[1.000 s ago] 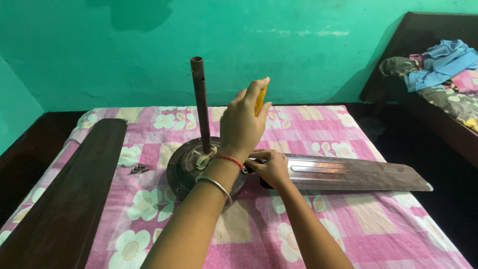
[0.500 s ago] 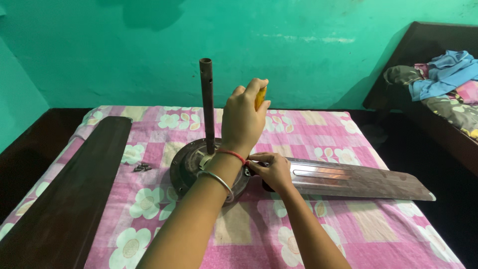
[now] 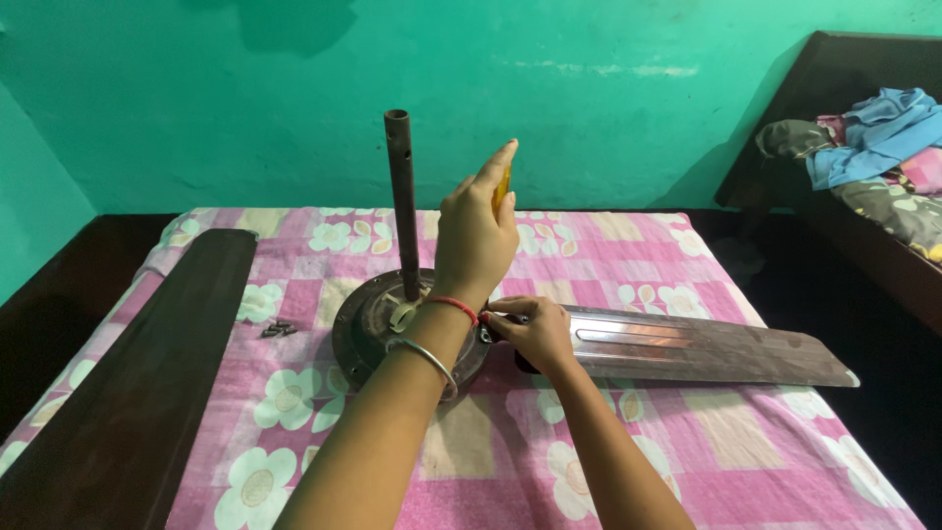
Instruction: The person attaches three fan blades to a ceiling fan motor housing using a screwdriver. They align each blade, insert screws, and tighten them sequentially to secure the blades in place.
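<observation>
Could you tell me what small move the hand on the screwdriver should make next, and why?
Probably turn the screwdriver in place, pressing straight down. The left hand grips its yellow handle upright above the spot where the fan blade meets the motor hub, and the right hand steadies that joint. The tip is hidden, so check it is seated first.

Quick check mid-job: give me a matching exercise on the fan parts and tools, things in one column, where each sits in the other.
Things:
1. left hand
2. right hand
3. loose fan blade
4. small screws

Places:
A. lying along the left edge of the bed
B. at the joint of motor hub and attached blade
C. raised, gripping a yellow-handled screwdriver
D. on the floral sheet, left of the hub

Pairs: 1-C, 2-B, 3-A, 4-D
</observation>
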